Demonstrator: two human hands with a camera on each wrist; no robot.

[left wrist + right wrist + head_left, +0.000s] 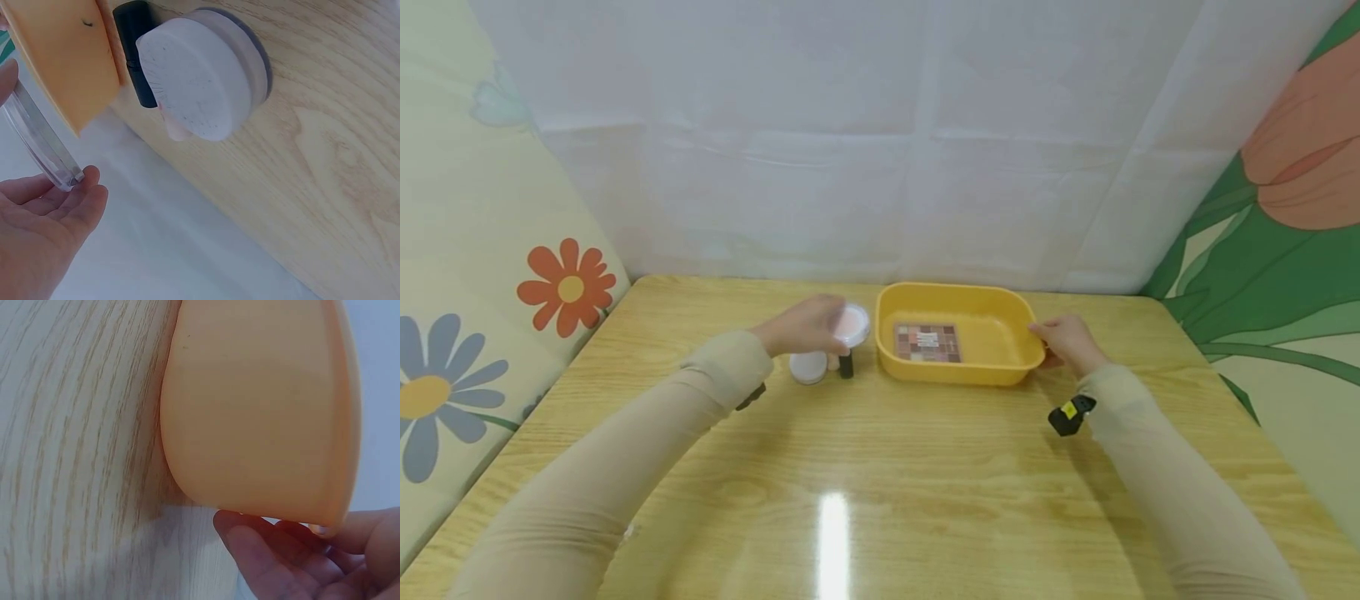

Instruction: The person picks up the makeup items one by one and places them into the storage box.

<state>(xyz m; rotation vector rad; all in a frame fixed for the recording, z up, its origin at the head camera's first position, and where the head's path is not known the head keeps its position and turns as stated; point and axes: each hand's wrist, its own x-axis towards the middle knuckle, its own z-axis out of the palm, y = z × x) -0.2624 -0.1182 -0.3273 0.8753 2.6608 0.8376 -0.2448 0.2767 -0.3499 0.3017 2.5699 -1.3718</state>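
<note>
My left hand [805, 323] pinches a round, clear-rimmed compact [852, 323] by its edge, tilted and raised just left of the yellow plastic basin [955, 374]. In the left wrist view the compact [42, 139] appears edge-on between thumb and fingers. At the basin's right end, my right hand [1071, 343] grips the rim, thumb on top and fingers against the outer wall, as the right wrist view also shows. An eyeshadow palette [927, 342] lies inside the basin, toward its left.
Below the left hand, a round white-lidded jar [197, 78] stands on the wooden table [925, 467]. Against it are a black tube [134, 53] and a small pale pink item [175, 128], mostly hidden. A white cloth [850, 167] hangs behind the table.
</note>
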